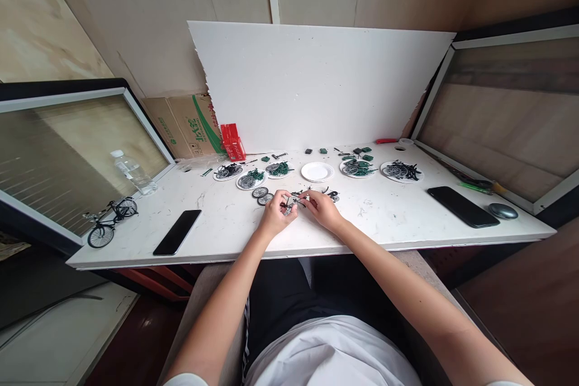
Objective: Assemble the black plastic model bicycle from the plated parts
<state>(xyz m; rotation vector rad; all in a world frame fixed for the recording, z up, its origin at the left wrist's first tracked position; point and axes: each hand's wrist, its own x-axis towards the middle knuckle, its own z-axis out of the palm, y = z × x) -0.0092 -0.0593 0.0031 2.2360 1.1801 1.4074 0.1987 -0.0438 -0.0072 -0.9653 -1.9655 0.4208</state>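
Near the front edge of a white table (pixel 217 235), mid-view, my L hand (pixel 274 217) grasps a small dark-&-silver pc (pixel 288 207) btwn thumb & fingers; my R hand (pixel 324 208) pinches a thin dark pc (pixel 300 199) right beside it. Can't tell if the 2 touch or are joined. Loose wheels (pixel 260 192) lie just past the L fingertips, w/ a white plate (pixel 317 172) farther back & a model bike (pixel 113 220) upright, well off to the L. For good handling, I'd say: L grip steady but light, as thin bits look easy to bend; fine moves from the R, short & straight, no forcing; both hands low, so a dropped pc won't go far.
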